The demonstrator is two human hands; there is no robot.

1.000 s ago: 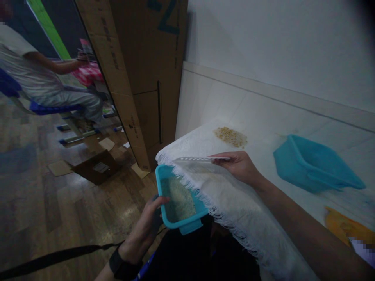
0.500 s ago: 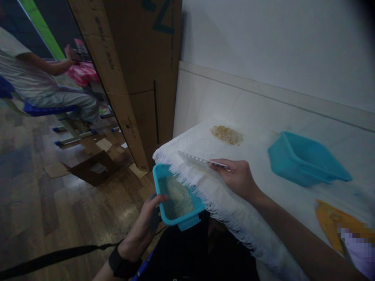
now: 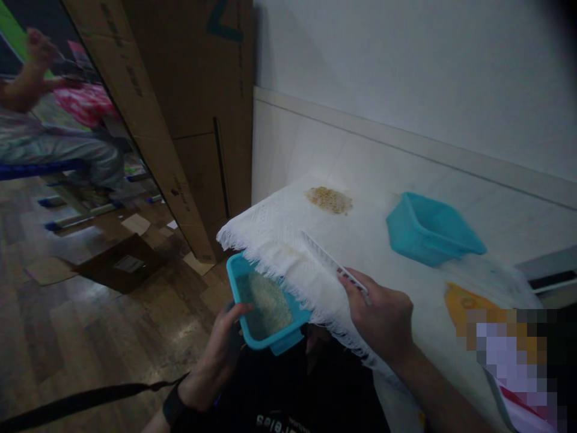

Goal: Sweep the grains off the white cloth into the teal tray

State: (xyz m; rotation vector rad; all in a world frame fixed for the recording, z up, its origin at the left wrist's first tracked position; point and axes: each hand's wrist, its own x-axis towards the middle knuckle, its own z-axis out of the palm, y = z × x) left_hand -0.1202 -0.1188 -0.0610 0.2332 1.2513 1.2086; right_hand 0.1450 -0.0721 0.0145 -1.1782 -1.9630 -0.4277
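Lower centre: your left hand [image 3: 225, 337], thumb hooked inside, grasping a blue bin [image 3: 243, 287] of pale grains [image 3: 270, 304] beneath the white cloth [image 3: 265, 233], as before. Centre: white slotted strip [image 3: 331, 258], now steeper, drawn back from the cloth's edge, pinched in your right hand [image 3: 383, 316]; work apparently shifts inward.

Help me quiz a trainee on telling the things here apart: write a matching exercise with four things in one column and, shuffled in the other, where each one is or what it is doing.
Things:
1. left hand
2. right hand
3. yellowish grains
4. unheld bin

Places and states:
A. gathered in a small patch on the white cloth
B. gripping a white slotted strip
C. blue, beyond an orange item
D. gripping the rim of a blue bin that holds pale grains

Pairs: 1-D, 2-B, 3-A, 4-C
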